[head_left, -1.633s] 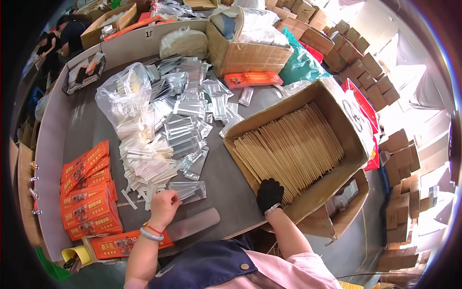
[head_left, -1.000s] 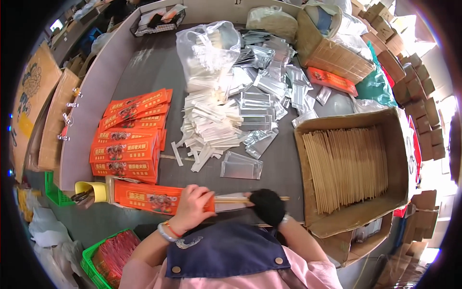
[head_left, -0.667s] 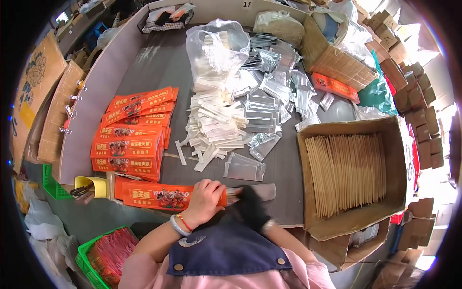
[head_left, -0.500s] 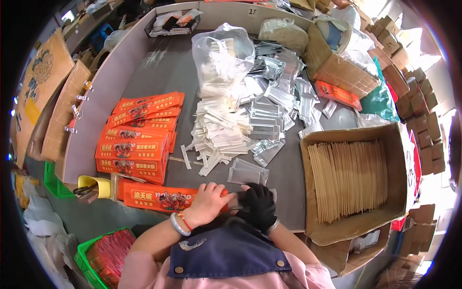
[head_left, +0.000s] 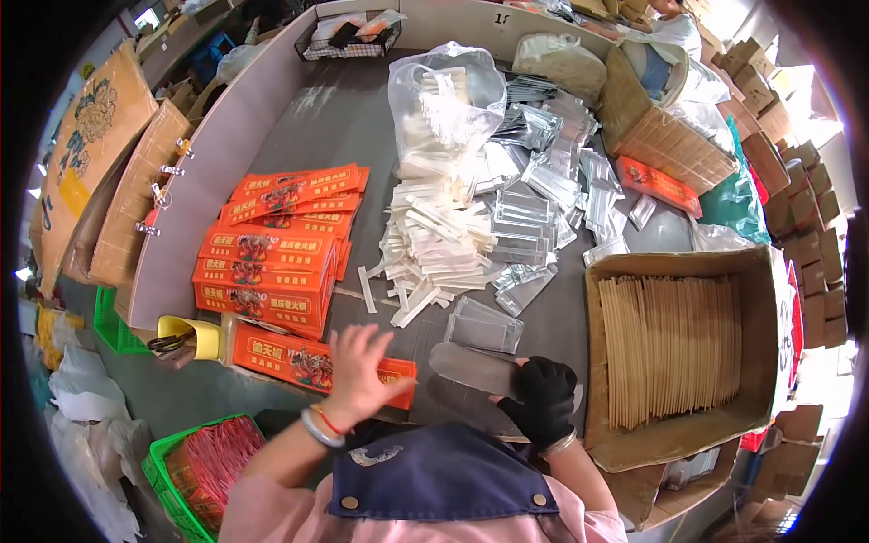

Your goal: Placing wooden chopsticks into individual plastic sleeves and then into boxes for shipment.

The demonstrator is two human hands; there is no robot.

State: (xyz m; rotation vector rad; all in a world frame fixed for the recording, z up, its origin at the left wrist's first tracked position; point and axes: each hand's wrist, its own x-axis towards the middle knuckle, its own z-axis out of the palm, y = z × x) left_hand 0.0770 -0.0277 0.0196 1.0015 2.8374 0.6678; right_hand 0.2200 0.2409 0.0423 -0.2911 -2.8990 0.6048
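My bare left hand (head_left: 360,373) is open, fingers spread, over the right part of a printed orange paper sleeve (head_left: 276,356) at the table's near edge. Whether it touches the sleeve I cannot tell. My right hand (head_left: 543,403), in a black fingerless glove, is closed on a flat grey strip with a rounded end (head_left: 471,367), which points left. Just beyond the strip lie clear plastic packets (head_left: 484,324). Stacked orange sleeves (head_left: 262,308) lie farther left. White paper-wrapped strips (head_left: 434,240) form a heap in the middle, partly in a clear bag (head_left: 448,109).
Silvery clear packets (head_left: 525,222) spread behind. At right stands a cardboard box (head_left: 674,445) of thin wooden sticks (head_left: 670,353). A yellow cup (head_left: 207,339) with scissors (head_left: 172,344) is at the near left corner. A green crate (head_left: 158,452) sits below. Another person (head_left: 674,36) is at the far right.
My hands have moved apart: the left went left and opened, the right went right with the grey strip. The orange sleeve is off the strip. The view has shifted slightly.
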